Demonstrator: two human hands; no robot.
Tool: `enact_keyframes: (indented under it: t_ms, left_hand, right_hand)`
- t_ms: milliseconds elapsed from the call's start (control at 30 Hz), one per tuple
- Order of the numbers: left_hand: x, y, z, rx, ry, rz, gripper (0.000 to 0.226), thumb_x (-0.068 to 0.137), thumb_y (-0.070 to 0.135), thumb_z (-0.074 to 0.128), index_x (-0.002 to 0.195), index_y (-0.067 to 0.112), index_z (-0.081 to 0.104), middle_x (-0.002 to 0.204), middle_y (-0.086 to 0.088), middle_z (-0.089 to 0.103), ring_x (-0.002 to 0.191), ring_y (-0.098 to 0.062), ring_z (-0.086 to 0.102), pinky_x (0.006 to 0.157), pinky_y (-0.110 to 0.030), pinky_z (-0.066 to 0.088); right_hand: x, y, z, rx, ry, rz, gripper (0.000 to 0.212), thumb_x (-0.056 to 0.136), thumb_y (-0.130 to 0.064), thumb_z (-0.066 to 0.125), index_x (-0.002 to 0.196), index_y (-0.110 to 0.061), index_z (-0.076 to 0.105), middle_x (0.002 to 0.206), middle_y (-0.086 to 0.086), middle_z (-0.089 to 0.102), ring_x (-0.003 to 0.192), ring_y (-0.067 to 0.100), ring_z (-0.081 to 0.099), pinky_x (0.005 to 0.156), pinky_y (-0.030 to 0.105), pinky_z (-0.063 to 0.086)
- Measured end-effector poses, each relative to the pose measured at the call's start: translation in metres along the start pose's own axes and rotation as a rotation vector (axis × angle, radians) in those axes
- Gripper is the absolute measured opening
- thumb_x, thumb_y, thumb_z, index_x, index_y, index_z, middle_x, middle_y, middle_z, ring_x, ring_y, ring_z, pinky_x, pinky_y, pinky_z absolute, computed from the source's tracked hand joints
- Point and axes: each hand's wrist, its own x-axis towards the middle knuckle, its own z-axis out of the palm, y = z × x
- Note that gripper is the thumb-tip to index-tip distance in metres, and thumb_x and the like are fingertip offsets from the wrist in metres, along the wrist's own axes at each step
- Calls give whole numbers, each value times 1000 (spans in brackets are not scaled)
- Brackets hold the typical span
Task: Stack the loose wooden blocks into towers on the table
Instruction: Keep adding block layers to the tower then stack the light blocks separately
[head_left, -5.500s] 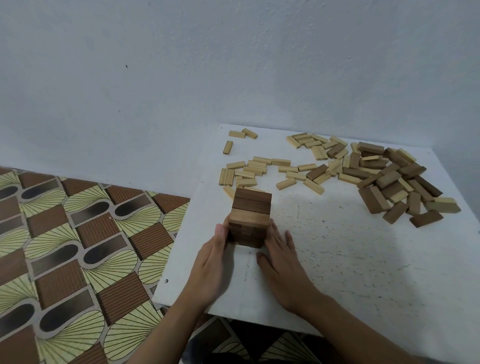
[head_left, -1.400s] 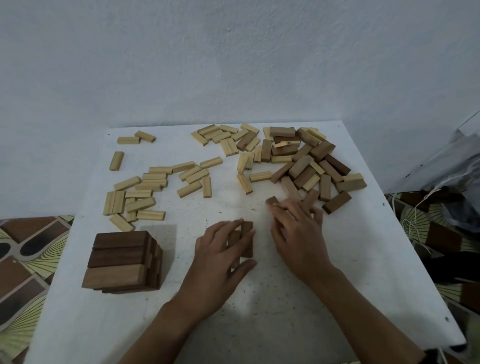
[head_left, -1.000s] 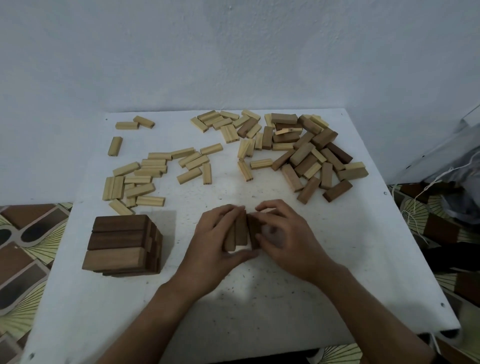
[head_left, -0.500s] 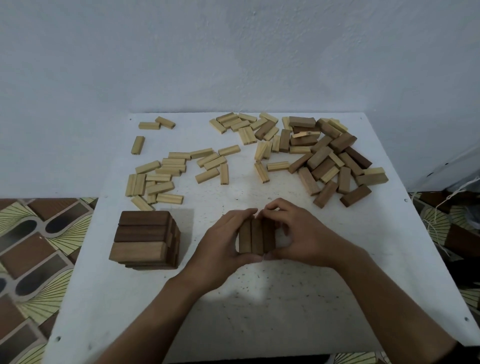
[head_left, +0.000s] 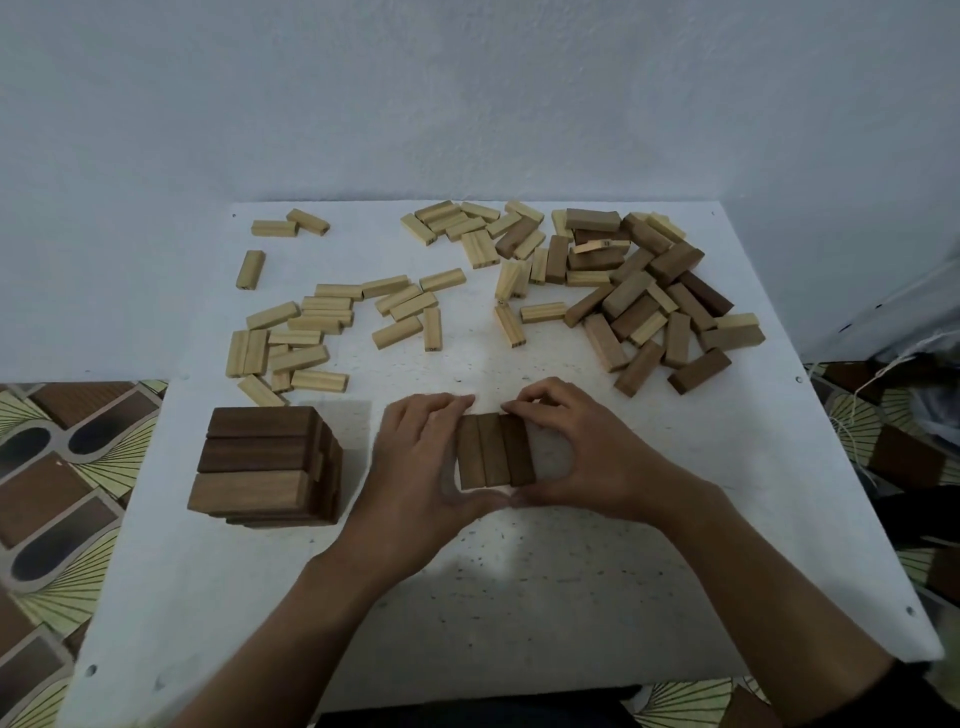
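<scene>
Three dark wooden blocks (head_left: 493, 450) lie side by side as one flat row in the middle of the white table (head_left: 571, 597). My left hand (head_left: 415, 467) curls round the row's left side and my right hand (head_left: 576, 457) round its right side; fingertips sit at the far ends and thumbs meet at the near end. A finished tower of dark blocks (head_left: 265, 465) stands to the left. Loose pale blocks (head_left: 322, 332) lie scattered at the back left. A heap of dark and pale blocks (head_left: 644, 296) lies at the back right.
A pale wall rises right behind the table. Patterned brown and yellow floor (head_left: 57, 467) shows to the left and right. A bag with white string (head_left: 914, 374) lies off the table's right edge. Bare tabletop lies in front of my hands.
The tower that both hands held now stands alone at the left. My right hand brought a third dark block beside the two under my left hand, and both hands closed round the row.
</scene>
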Motion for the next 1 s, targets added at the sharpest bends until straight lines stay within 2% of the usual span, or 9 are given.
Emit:
enact_keyframes:
  t_ms: [100, 167, 267, 333, 500, 633, 767, 867, 1000]
  left_hand:
    - [-3, 1, -1, 67, -8, -63, 89, 71, 67, 76, 145, 30, 43, 135, 8, 38, 125, -13, 29, 105, -39, 39]
    - [-1, 1, 0, 46, -26, -76, 81, 72, 66, 76, 140, 34, 46, 130, 11, 41, 121, -13, 34, 102, -44, 39]
    - [2, -1, 1, 2, -32, -82, 73, 71, 61, 80, 133, 36, 50, 123, 16, 46, 116, -10, 41, 96, -37, 31]
    - [3, -2, 0, 3, -29, -89, 74, 69, 62, 81, 132, 38, 51, 121, 18, 47, 114, -8, 43, 92, -33, 25]
    - [12, 3, -5, 52, -83, -109, 80, 68, 63, 81, 137, 40, 47, 118, 15, 46, 112, -10, 43, 91, -34, 23]
    - [14, 3, -5, 14, -101, -107, 80, 68, 57, 85, 136, 39, 48, 115, 13, 46, 108, -11, 43, 95, -38, 33]
    - [12, -3, -4, -58, -96, -107, 82, 66, 55, 87, 136, 39, 49, 110, 22, 44, 102, -4, 41, 95, -39, 41]
    - [13, -5, -4, -97, -85, -83, 70, 63, 52, 89, 124, 44, 54, 100, 23, 48, 98, 2, 42, 87, -40, 45]
    - [15, -7, -2, -120, -87, -70, 63, 63, 53, 87, 116, 48, 54, 96, 18, 49, 96, 1, 41, 85, -42, 44]
  right_hand:
    - [-1, 0, 2, 22, 14, -2, 86, 70, -54, 84, 144, -29, 49, 132, -17, 42, 116, -8, 37, 92, 6, 28]
    - [1, 0, 2, 47, 18, -1, 80, 70, -54, 84, 140, -30, 52, 129, -18, 43, 116, -8, 40, 91, 8, 33]
    - [6, 0, 1, 35, -3, 4, 79, 71, -53, 85, 139, -27, 53, 129, -17, 41, 116, -3, 42, 93, 16, 39]
    - [7, 0, 0, 11, -15, -4, 80, 72, -51, 85, 141, -25, 52, 130, -15, 40, 117, -1, 40, 93, 16, 37]
    - [6, -1, 0, -8, -38, -29, 84, 74, -47, 84, 146, -22, 50, 129, -16, 38, 117, 3, 41, 98, 27, 43]
    - [5, 2, -8, 8, -95, 1, 96, 70, -51, 86, 151, -26, 42, 133, -20, 36, 120, -1, 39, 101, 19, 38]
    - [5, 3, -9, 29, -79, -6, 85, 75, -43, 85, 148, -24, 47, 132, -18, 37, 118, -2, 42, 100, 20, 41]
    - [6, 1, -4, 10, -47, -20, 81, 74, -39, 83, 145, -21, 49, 132, -16, 37, 119, 3, 43, 99, 26, 45]
    - [6, -2, 0, -6, -13, -32, 79, 73, -39, 82, 143, -20, 50, 132, -13, 37, 118, 6, 43, 99, 32, 47]
